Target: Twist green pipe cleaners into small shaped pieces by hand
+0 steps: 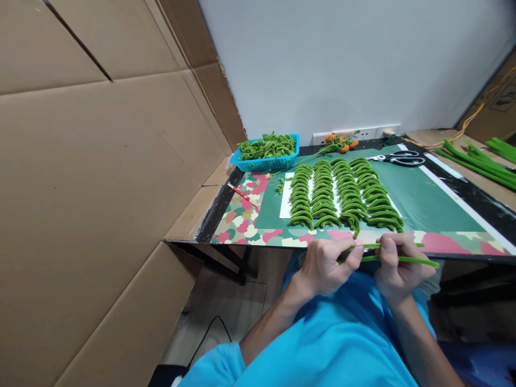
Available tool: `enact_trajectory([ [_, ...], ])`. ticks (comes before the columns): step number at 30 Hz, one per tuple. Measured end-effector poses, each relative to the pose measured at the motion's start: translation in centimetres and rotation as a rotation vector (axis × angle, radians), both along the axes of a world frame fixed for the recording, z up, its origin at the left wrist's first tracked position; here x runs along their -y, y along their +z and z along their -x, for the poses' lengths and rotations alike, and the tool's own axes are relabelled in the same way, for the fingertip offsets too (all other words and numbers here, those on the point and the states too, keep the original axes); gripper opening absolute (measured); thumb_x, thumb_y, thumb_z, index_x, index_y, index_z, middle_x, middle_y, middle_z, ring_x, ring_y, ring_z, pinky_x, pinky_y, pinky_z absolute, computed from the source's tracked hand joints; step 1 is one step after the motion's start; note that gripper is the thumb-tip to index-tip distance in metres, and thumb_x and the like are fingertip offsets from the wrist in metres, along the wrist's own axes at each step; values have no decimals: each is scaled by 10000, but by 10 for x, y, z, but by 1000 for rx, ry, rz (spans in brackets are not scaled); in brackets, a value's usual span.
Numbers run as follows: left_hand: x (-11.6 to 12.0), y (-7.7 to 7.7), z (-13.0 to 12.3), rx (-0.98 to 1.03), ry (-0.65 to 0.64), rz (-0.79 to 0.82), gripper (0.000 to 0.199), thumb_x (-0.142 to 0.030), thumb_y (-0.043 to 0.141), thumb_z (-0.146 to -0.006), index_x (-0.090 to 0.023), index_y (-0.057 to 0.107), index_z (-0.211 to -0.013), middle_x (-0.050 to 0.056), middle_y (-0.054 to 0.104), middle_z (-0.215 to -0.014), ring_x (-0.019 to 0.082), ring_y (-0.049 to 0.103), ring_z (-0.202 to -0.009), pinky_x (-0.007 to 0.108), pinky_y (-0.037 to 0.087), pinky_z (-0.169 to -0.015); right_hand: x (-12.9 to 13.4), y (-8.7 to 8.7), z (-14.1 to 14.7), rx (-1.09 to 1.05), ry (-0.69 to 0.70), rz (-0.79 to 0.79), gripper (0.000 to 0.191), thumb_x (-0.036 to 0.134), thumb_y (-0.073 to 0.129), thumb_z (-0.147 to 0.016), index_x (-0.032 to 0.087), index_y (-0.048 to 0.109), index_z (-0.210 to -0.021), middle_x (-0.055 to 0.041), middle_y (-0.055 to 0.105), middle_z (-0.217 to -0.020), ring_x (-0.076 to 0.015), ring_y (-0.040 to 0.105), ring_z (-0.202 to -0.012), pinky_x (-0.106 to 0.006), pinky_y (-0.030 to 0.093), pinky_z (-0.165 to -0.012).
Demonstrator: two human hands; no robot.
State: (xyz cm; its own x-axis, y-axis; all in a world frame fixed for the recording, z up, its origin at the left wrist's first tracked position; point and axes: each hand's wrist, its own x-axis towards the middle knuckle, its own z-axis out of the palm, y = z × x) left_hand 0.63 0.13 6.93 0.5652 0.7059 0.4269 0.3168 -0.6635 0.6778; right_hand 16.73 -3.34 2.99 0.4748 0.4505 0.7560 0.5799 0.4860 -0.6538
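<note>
Only got the head view here. Both hands are busy with thin fuzzy green strips (pixel 417 260): the left hand (pixel 327 264) has one end pinched between thumb and fingers, and the right hand (pixel 403 263) grips further along. Two lengths show between them, roughly side by side, just past the near edge of the tabletop (pixel 475 188). They look pretty much straight, so I'd call that bit unfinished next to the bent ones.

As for progress, there's a lot done imo. Four neat rows of curved green pieces (pixel 344 188) sit on a white sheet (pixel 285 207) over the green mat (pixel 435 201), packed tight. The near end of the third row is messier, with one piece poking out toward the edge. There's also a blue basket (pixel 264 163) heaped with curly green pieces (pixel 274 146) at the back; can't tell if those are finished or spare.

What's left, my guess: the strips in hand, plus maybe the long green stems (pixel 475 164) over on the right, which look unworked. Black-handled scissors (pixel 391 158) lie behind the mat's middle, near some orange flowers (pixel 349 146).
</note>
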Motion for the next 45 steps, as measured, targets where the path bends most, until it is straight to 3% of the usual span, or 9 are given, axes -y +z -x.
enact_trajectory([
  [18,-1,-2,0,8,0,-47,498,-486,441,-1110,-165,808,-1009,32,783,-785,133,662,-654,253,444,-623,0,-4,0,4,13,-39,220,263,643,-1004,215,668,-791,40,589,-636,-129,527,-570,-279,416,-598],
  [34,-3,-14,-5,40,19,-254,544,-456,404,-1126,-182,696,-758,-15,623,-590,102,535,-524,251,370,-564,2,-12,2,21,-71,-64,239,298,632,-1011,208,678,-795,47,581,-601,-107,517,-514,-253,407,-544],
  [45,-2,-16,-7,96,23,-332,486,-403,438,-1122,-181,698,-776,-17,649,-586,107,565,-511,255,396,-553,2,-14,2,28,-86,-74,239,299,635,-1014,204,678,-799,44,590,-619,-106,531,-522,-250,406,-529],
])
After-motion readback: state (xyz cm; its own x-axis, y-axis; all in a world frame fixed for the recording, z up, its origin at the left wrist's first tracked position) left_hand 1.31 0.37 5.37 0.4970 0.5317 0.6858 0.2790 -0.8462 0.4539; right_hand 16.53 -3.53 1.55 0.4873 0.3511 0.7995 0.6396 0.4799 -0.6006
